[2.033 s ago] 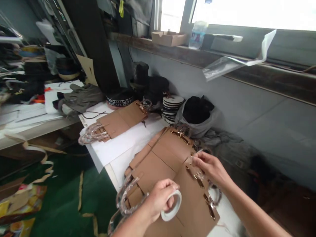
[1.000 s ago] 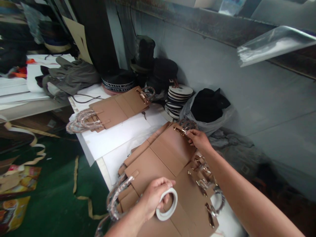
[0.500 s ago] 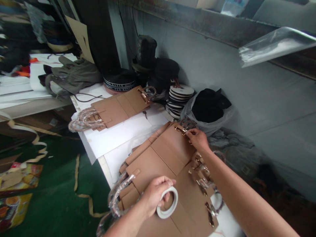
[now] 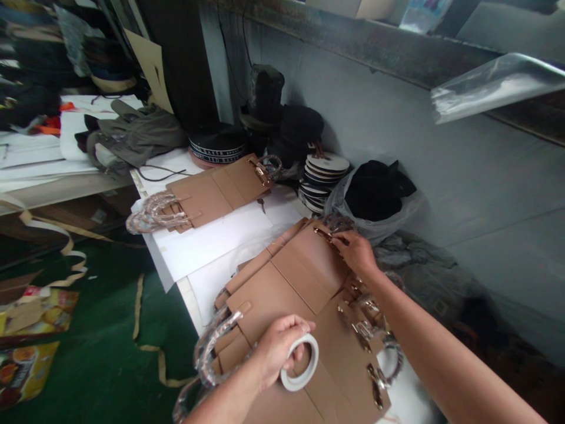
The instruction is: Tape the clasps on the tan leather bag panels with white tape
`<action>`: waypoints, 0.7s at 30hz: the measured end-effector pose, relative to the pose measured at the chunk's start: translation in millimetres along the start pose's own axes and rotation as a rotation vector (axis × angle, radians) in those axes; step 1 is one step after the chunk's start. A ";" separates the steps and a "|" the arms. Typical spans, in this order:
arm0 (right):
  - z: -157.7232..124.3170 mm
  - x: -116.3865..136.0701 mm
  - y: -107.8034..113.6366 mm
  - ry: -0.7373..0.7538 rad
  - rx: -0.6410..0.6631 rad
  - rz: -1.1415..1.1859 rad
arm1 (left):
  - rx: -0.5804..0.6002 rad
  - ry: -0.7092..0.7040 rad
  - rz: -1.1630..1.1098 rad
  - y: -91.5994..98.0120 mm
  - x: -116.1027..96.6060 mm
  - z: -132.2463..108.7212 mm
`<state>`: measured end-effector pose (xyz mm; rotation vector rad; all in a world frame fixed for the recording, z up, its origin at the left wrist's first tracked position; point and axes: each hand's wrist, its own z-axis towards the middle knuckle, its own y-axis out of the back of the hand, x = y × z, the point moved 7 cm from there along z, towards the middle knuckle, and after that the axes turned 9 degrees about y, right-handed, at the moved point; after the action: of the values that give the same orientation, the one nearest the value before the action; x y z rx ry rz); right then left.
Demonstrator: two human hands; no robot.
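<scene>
Left hand (image 4: 280, 350) grips a roll of white tape (image 4: 295, 386) above the stacked tan panels (image 4: 265, 306); at the stack's far end, right hand (image 4: 357, 254) pinches a gold buckle (image 4: 324, 234).

Two hands (image 4: 282, 350) (image 4: 357, 254), one tape roll (image 4: 295, 386), two stacks of tan bag panels (image 4: 286, 282) (image 4: 212, 197).

Tan panel (image 4: 286, 407) cut off below, cardboard box (image 4: 353, 5) cut off above

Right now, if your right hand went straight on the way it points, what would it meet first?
The right hand would first meet the gold metal clasp on the tan bag panel. Its fingertips look to be at the clasp, though depth is hard to judge from here.
</scene>
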<state>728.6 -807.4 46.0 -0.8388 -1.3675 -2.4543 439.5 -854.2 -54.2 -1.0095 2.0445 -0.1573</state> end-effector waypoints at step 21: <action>-61.2 29.0 45.8 -0.127 -0.210 -0.048 | 0.044 -0.047 -0.029 -8.3 -9.3 -22.2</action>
<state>702.0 -880.8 70.2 -1.0355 -1.1955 -2.6567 431.5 -858.3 -30.4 -1.0066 1.9766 -0.1905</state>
